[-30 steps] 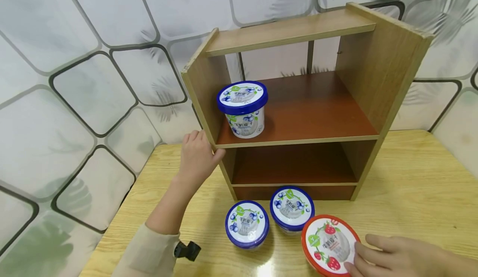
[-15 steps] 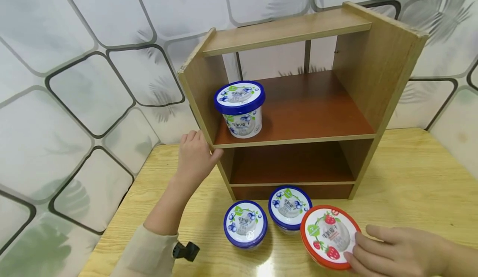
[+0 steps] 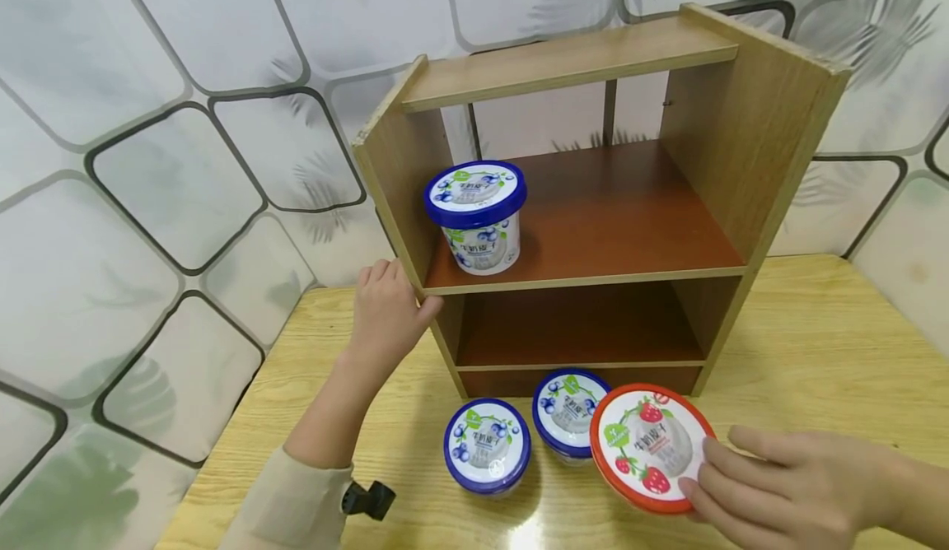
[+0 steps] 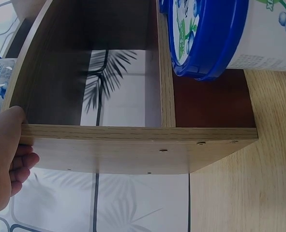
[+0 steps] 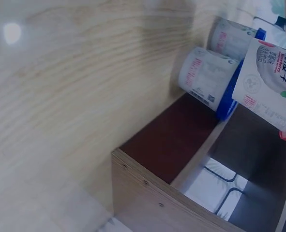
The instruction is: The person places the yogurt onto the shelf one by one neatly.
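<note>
My left hand (image 3: 389,307) grips the front edge of the left side panel of a small wooden shelf (image 3: 578,281); the left wrist view shows its fingers (image 4: 22,166) outside the panel. At the right, my right hand (image 3: 789,480) holds a strawberry ice cream tub (image 3: 652,449) with a red lid by its side. In the right wrist view this tub (image 5: 266,79) is off the table, and the hand is out of sight. Two blueberry tubs with blue lids, one at the left (image 3: 487,446) and one nearer the shelf (image 3: 569,410), stand on the table.
Another blueberry tub (image 3: 478,216) stands upright on the upper board, against the left panel. A lower compartment (image 3: 582,323) lies beneath that board. The wooden table (image 3: 830,352) meets a patterned wall (image 3: 222,146) behind the shelf.
My right hand has raised the strawberry tub and brought it a little toward the shelf; its lid now overlaps the nearer blueberry tub in view. The left hand stays on the panel.
</note>
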The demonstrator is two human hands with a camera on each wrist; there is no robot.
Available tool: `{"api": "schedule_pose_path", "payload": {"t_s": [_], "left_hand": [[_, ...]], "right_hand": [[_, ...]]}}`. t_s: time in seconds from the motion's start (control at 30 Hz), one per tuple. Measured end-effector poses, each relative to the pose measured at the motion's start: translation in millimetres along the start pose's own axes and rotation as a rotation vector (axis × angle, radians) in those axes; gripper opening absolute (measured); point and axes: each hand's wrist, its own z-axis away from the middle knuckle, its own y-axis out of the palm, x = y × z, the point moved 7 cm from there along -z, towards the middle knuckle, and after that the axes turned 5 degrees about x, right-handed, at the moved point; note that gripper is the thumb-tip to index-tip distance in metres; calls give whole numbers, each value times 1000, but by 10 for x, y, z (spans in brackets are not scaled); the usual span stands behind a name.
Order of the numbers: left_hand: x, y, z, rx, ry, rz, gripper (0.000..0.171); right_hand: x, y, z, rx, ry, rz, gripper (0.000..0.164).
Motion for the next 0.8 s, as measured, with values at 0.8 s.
{"api": "schedule_pose_path", "payload": {"t_s": [0.8], "left_hand": [[3, 12, 0, 9, 0, -11, 27]], "right_hand": [[-297, -84, -157, -97, -64, 81, 15]]}}
